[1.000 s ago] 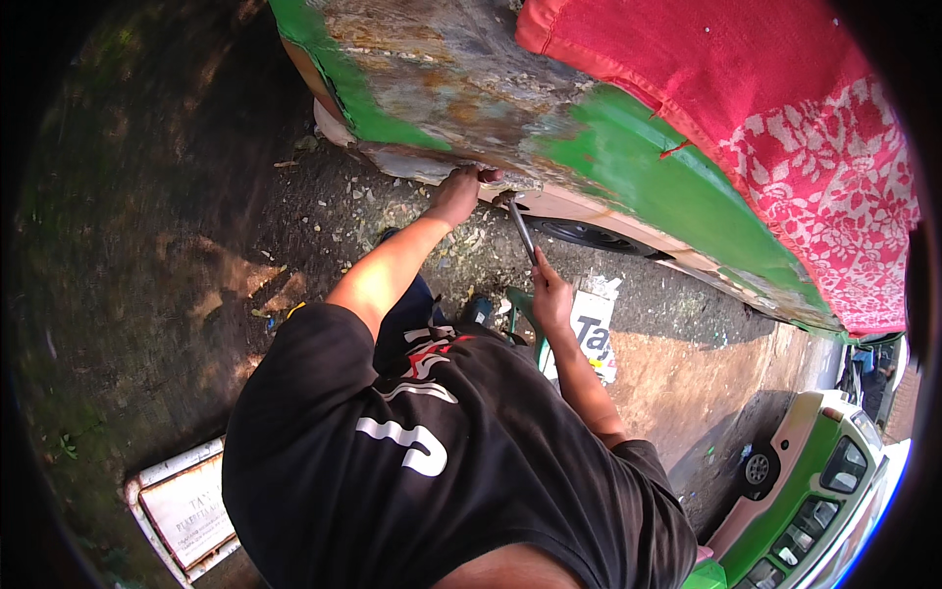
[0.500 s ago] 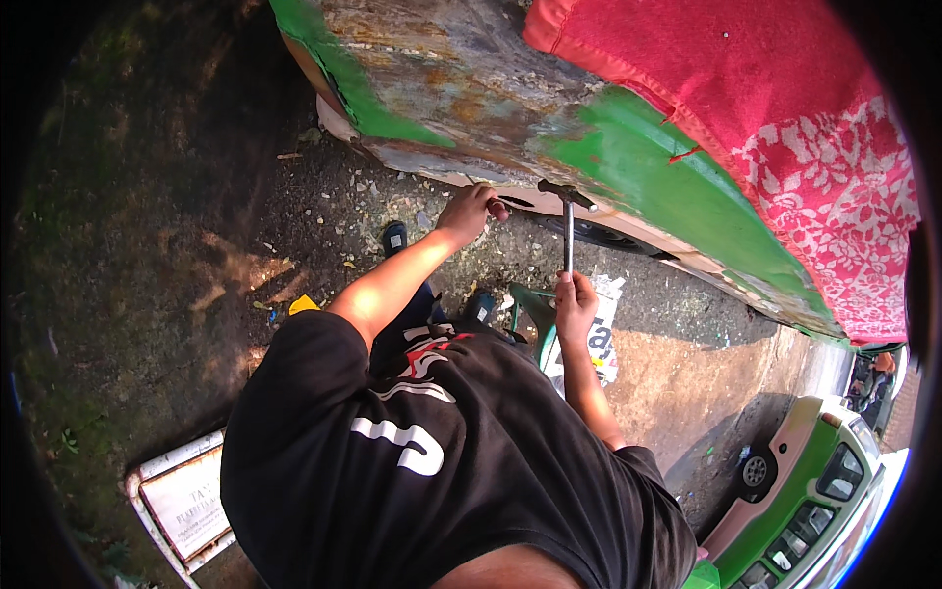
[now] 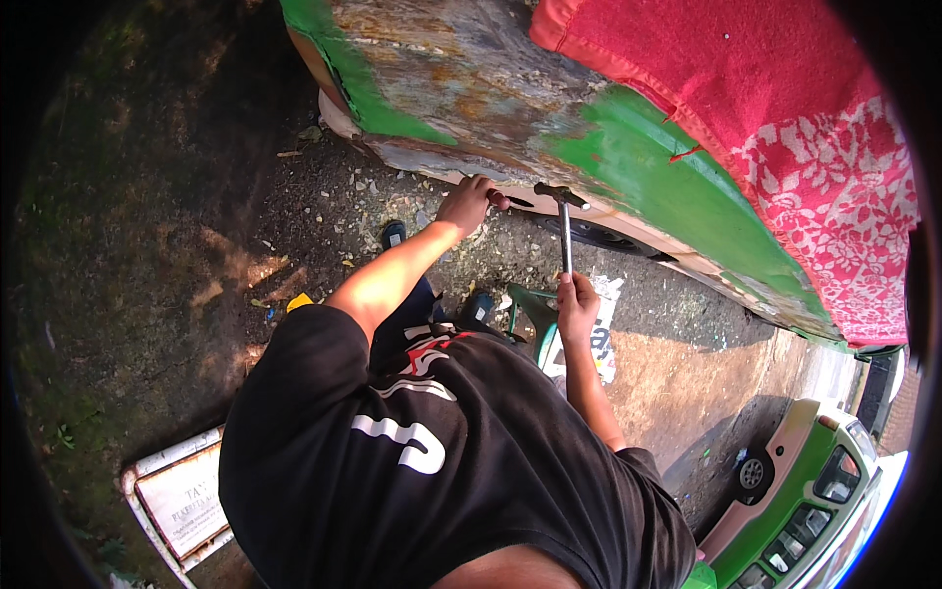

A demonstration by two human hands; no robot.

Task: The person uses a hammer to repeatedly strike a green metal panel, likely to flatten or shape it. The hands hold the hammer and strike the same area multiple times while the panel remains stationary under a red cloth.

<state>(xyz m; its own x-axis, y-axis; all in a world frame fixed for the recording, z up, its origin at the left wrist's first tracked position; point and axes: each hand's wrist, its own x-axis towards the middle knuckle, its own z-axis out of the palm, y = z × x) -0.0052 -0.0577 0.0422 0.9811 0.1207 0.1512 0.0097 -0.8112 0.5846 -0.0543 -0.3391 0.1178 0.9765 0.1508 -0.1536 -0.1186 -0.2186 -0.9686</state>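
Note:
My right hand point(image 3: 578, 309) is closed round the shaft of a hammer point(image 3: 566, 236). Its dark head, with a shiny face at one end, is up against the lower edge of a vehicle's body panel point(image 3: 549, 98). That panel is green, with a wide patch of bare, rusty and scraped metal. To the left of the hammer, my left hand point(image 3: 465, 204) is closed at the same edge. A reddish-brown rounded end shows at its fingers; I cannot make out what it belongs to.
A red cloth with white flowers point(image 3: 824, 187) drapes over the panel at right. Below sits a green stool point(image 3: 535, 316) beside printed sheets point(image 3: 606, 339). Paint flakes litter the ground. A framed sign point(image 3: 186, 506) lies lower left; a green and white van point(image 3: 795, 510) stands lower right.
The hammer head has shifted very slightly left along the panel's edge. My left hand has risen a little; its grip looks the same.

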